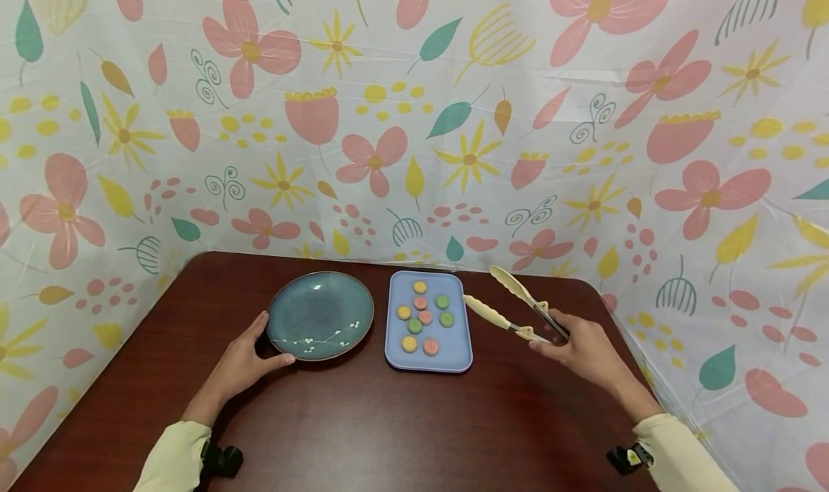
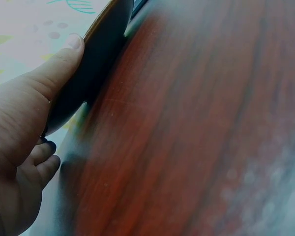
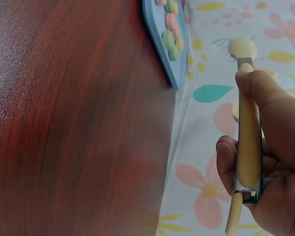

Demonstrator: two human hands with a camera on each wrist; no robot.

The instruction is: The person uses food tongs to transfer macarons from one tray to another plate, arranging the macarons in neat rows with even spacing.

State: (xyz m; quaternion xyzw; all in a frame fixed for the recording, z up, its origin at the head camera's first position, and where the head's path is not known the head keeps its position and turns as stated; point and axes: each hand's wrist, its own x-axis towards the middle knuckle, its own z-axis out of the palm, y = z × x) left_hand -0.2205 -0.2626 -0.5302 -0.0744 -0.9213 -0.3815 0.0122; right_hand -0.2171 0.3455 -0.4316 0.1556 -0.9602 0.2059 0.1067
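Note:
A blue-green plate with a white blossom branch is on the left side of the table. My left hand grips its near left rim, thumb at the front edge and fingers along the side. In the left wrist view the thumb presses the plate's edge. Cream-tipped tongs are in my right hand, their arms spread apart, tips up and left above the table. Between plate and tongs lies a light blue tray with several small round macaron-like sweets in yellow, pink and green.
Everything stands on a dark reddish-brown wooden table. A white cloth with printed flowers hangs behind the table and along both sides. Black camera straps are worn at the wrists.

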